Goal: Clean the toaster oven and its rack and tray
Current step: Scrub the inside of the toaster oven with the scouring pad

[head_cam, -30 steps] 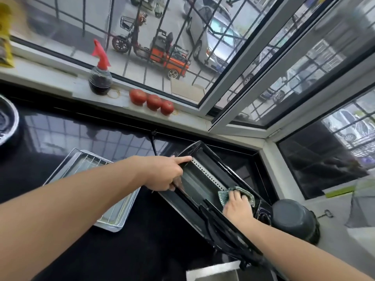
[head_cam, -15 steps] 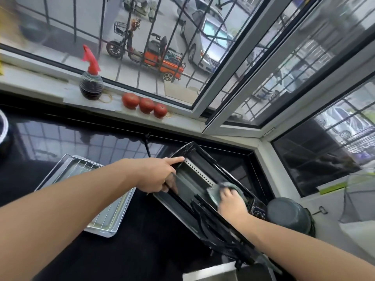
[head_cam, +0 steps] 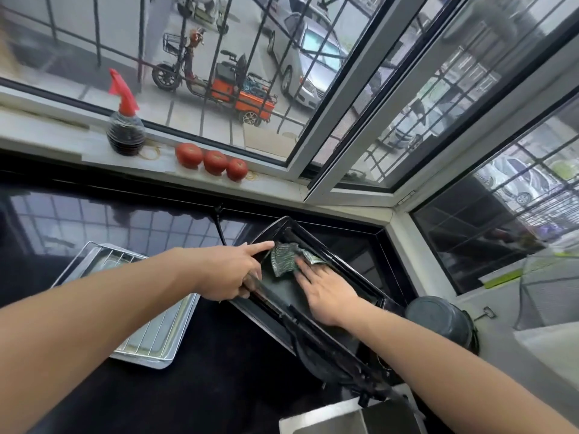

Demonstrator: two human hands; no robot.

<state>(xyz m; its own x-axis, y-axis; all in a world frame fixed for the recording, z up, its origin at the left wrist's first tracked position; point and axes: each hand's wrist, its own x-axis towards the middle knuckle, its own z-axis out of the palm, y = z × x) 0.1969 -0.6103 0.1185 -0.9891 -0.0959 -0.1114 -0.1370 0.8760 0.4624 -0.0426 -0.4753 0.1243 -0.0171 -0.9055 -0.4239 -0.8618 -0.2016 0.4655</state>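
In the centre of the frame the black toaster oven [head_cam: 316, 296] lies tipped on the glossy black table [head_cam: 188, 386], with its opening turned upward. The left hand [head_cam: 230, 272] grips the oven's left edge; its index finger is stretched along the rim and the other fingers are curled around the edge. The right hand [head_cam: 329, 294] is inside the opening, its fingers straight and spread, pressing flat on a crumpled green cloth [head_cam: 286, 256] that lies against the inner wall near the upper end of the oven. At the lower left of the oven, just beside the left forearm, the shiny metal tray [head_cam: 163, 355] rests on the table with the wire rack [head_cam: 147, 333] lying in it. On the windowsill in the upper left stands a dark spray bottle with a red nozzle [head_cam: 125, 120], and near it three red tomatoes [head_cam: 214, 161] sit in a row. A dark grey round pot [head_cam: 438, 321] stands at the right of the oven
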